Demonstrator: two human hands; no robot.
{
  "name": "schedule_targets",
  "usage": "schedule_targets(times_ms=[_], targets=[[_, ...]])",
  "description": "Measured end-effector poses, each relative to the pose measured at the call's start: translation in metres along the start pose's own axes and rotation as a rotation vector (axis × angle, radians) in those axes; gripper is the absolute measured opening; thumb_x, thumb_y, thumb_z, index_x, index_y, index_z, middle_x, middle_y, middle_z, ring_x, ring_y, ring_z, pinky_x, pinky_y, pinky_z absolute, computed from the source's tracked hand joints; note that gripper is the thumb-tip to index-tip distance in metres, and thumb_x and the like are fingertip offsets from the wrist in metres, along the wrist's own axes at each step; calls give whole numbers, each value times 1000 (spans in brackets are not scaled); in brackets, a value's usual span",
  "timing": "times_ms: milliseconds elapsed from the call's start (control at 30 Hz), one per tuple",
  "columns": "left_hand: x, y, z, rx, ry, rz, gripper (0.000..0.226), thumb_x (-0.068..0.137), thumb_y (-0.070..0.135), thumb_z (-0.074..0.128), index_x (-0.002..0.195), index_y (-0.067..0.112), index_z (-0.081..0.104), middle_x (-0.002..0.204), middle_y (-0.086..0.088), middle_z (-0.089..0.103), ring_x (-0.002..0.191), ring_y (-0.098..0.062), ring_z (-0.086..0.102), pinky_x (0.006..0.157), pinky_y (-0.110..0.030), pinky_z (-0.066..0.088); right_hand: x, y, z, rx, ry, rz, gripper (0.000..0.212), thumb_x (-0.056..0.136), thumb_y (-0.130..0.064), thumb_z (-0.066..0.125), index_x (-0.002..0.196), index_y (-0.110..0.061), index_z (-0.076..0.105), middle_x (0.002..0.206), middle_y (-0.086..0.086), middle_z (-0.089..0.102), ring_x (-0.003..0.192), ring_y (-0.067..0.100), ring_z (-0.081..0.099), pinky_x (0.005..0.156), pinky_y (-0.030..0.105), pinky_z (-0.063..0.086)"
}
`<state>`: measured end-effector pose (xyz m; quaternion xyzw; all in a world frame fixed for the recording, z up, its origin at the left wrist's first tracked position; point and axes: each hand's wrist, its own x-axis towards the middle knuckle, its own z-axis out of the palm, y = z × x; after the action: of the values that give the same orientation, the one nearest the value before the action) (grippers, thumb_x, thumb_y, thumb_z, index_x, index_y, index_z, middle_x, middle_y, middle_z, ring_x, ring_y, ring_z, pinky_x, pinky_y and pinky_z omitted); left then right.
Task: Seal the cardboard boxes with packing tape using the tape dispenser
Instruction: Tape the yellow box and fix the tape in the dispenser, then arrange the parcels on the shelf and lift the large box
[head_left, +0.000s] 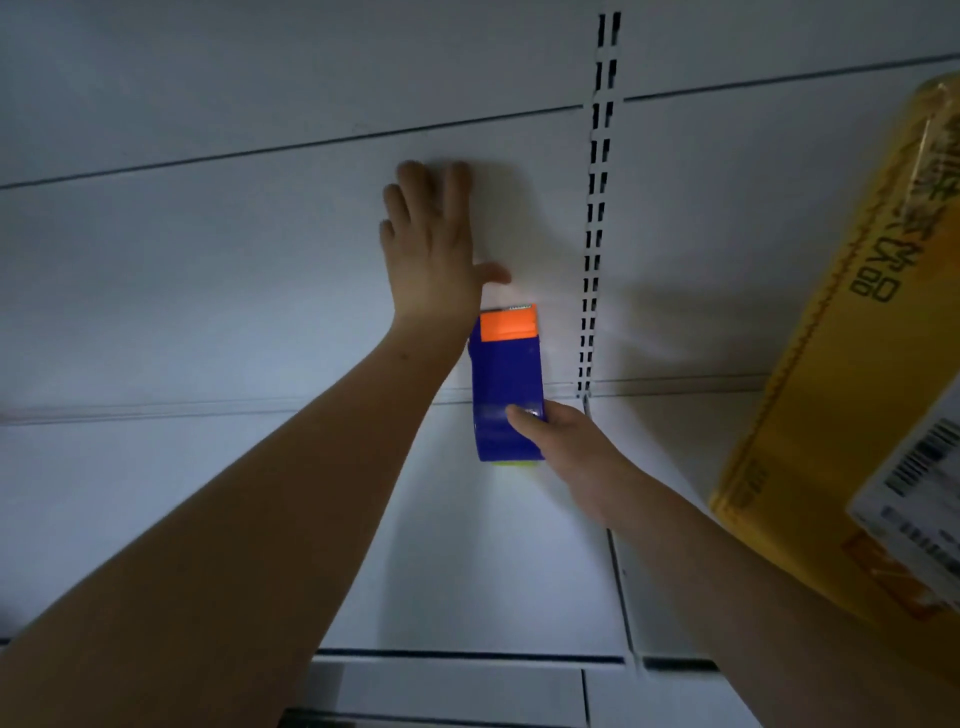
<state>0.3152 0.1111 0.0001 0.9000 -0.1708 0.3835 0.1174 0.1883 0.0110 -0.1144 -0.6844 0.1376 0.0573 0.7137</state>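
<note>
Head cam has my right hand (558, 439) wrapped round the tape dispenser (506, 384), left hand (434, 249) flat and spread just above it, yellow box (841, 395) off right of it, so I'd swing over there first.

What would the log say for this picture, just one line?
left hand: open, flat on white panel | right hand: grips blue tape dispenser | yellow box: at right, untouched

Blue tape dispenser (506, 384) with orange blade guard, beside yellow cardboard box (852, 374).
</note>
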Motion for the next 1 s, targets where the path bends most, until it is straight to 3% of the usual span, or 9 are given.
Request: schedule_targets(times_ms=[167, 300, 400, 500, 667, 733, 867, 933, 1000], targets=[[-5, -7, -2, -315, -79, -47, 62, 71, 23, 88, 120, 9, 52, 129, -16, 41, 111, -28, 51, 78, -34, 54, -7, -9, 4, -67, 52, -5, 21, 96, -37, 58, 104, -19, 63, 96, -2, 68, 83, 7, 63, 63, 17, 45], [-12, 4, -17, -333, -183, -108, 58, 76, 8, 80, 124, 10, 48, 133, -13, 37, 112, -28, 52, 83, -36, 54, -15, -14, 10, -223, 172, 22, 36, 94, -47, 57, 104, -13, 63, 89, -1, 65, 74, 9, 59, 56, 18, 40], [-27, 22, -41, -369, -296, -121, 58, 82, 13, 73, 132, 11, 44, 135, -14, 36, 118, -31, 46, 85, -38, 50, -38, -20, 9, -342, 229, -4, 39, 94, -46, 58, 102, -8, 59, 86, -2, 61, 78, 14, 57, 51, 10, 34], [-51, 37, -71, -482, -367, -204, 48, 88, 11, 63, 134, 11, 46, 133, -13, 43, 119, -27, 46, 85, -33, 45, -83, -47, 4, -390, 307, -52, 38, 99, -36, 53, 122, -5, 54, 109, 1, 59, 105, 18, 56, 80, 19, 40], [-72, 77, -140, -701, -534, -542, 33, 99, 14, 51, 131, 9, 53, 126, -11, 59, 115, -26, 57, 96, -30, 42, -196, -112, -18, -595, 396, -373, 36, 96, -6, 47, 131, -8, 54, 133, 7, 58, 125, 19, 51, 100, 3, 23], [-76, 107, -173, -785, -588, -578, 32, 101, 17, 50, 132, 11, 55, 126, -8, 60, 114, -22, 57, 98, -29, 43, -255, -145, -37, -711, 364, -465, 39, 93, -6, 43, 129, -11, 58, 132, 5, 60, 123, 16, 53, 105, 13, 33], [-74, 190, -244, -921, -581, -624, 36, 104, 23, 47, 136, 7, 52, 127, -9, 61, 118, -26, 57, 104, -37, 44, -342, -216, -105, -973, 495, -745, 34, 86, -14, 42, 108, -15, 67, 116, 1, 69, 104, 15, 57, 89, 32, 42], [-68, 237, -272, -990, -658, -636, 50, 104, 37, 45, 145, 9, 40, 136, 0, 56, 122, -16, 54, 101, -26, 42, -339, -237, -163, -1198, 640, -644, 35, 86, -22, 45, 113, -17, 66, 124, 2, 65, 113, 20, 55, 94, 36, 37], [-69, 279, -283, -1087, -735, -576, 64, 99, 48, 51, 150, 17, 27, 142, 9, 49, 127, -9, 50, 99, -17, 43, -321, -241, -226, -1298, 753, -291, 44, 92, -37, 46, 132, -20, 55, 144, 10, 50, 135, 32, 41, 109, 47, 28]])
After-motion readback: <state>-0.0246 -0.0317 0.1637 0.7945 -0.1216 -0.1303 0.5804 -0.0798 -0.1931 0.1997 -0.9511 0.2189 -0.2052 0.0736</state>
